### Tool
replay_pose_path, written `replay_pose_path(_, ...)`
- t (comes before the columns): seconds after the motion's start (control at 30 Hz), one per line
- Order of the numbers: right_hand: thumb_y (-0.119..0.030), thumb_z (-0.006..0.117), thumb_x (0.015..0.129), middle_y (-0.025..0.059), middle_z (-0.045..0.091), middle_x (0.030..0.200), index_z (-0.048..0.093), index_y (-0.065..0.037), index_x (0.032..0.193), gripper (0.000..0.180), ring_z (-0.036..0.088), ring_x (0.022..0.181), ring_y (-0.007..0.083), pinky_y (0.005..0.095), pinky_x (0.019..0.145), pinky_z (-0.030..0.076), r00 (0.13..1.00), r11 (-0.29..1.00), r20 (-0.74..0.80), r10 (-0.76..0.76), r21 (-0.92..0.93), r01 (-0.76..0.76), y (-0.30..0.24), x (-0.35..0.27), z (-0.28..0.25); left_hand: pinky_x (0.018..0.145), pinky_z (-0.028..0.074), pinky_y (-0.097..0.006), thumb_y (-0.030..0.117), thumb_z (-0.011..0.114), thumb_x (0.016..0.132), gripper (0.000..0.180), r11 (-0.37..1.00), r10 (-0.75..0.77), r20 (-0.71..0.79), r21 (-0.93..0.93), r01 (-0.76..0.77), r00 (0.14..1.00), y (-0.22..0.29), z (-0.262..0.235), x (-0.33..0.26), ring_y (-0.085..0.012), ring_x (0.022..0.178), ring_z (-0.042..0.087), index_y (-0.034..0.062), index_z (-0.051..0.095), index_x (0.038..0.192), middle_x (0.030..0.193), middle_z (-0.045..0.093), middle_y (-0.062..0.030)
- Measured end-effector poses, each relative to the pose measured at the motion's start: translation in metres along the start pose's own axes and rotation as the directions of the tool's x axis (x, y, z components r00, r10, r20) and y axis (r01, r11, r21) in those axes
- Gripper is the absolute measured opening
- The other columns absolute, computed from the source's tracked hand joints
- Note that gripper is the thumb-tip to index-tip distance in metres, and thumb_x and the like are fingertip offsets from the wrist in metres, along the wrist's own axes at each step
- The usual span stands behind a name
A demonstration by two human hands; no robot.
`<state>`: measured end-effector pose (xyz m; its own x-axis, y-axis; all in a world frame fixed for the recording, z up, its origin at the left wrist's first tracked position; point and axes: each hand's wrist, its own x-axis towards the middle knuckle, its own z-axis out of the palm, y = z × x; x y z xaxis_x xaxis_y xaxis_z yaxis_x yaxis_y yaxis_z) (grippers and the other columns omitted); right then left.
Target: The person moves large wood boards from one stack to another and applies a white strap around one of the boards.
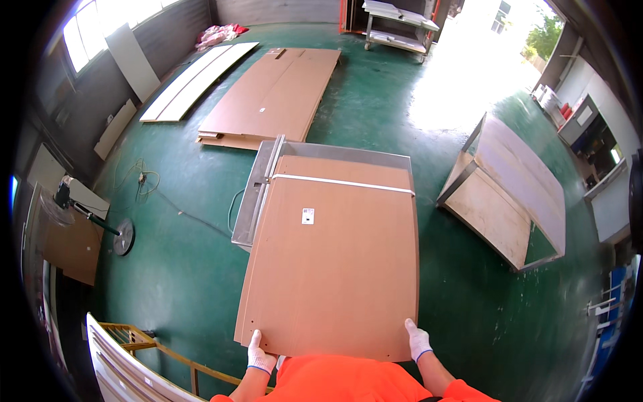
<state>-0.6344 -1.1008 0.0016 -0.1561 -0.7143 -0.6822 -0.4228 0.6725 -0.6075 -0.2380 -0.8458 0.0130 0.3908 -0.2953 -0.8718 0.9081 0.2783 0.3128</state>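
A stack of large brown panels lies in front of me, its far part resting on a metal-framed table. Across its far end runs a white strap, and a small white label sits on the top face. My left hand, in a white glove, grips the near left corner with the thumb on top. At the near right corner my gloved right hand clasps the edge the same way. The fingers of both hands are hidden under the panels.
Beyond the table lie a pile of brown boards and some white boards. A two-level metal-framed cart stands at right. On the left are a floor fan and a coiled cable; a yellow frame is near my left arm.
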Motion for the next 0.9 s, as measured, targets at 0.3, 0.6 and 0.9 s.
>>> replay_pose_path(0.3,-0.064,0.075,0.083,0.0165,0.068,0.116,0.064,0.013,0.121,0.086,0.061,0.104,0.0227,0.0383,0.094,0.048,0.997,0.998,-0.043,-0.059,0.015,0.06,-0.132,0.075,-0.005,0.103,0.049,-0.051,0.029,0.067,0.098,0.041,0.999,0.014,0.085,-0.042,-0.01,0.996,-0.014,0.137,0.02,-0.0308,0.12,0.06,0.0105,0.057,0.133,0.131,0.064,-0.0068)
replay_pose_path(0.6,-0.065,0.073,0.084,0.0225,0.061,0.136,0.058,0.012,0.133,0.093,0.058,0.124,0.0282,0.0393,0.106,0.044,0.996,0.996,0.014,-0.093,0.012,0.093,-0.279,0.204,0.056,0.097,0.052,-0.045,0.024,0.073,0.094,0.041,0.992,0.12,0.102,-0.044,-0.116,0.988,0.005,0.292,0.163,-0.0259,0.115,0.063,0.0109,0.061,0.131,0.124,0.067,-0.0049)
replay_pose_path(0.9,-0.068,0.066,0.087,0.0222,0.068,0.119,0.068,0.005,0.121,0.081,0.065,0.111,0.0344,0.0429,0.097,0.05,0.94,0.836,-0.188,-0.285,-0.529,0.148,-0.369,0.288,0.109,0.088,0.054,-0.039,0.044,0.083,0.084,0.067,0.856,0.277,-0.066,0.471,-0.215,0.959,0.034,0.385,0.264,-0.0241,0.102,0.064,-0.006,0.062,0.123,0.117,0.067,-0.0117)
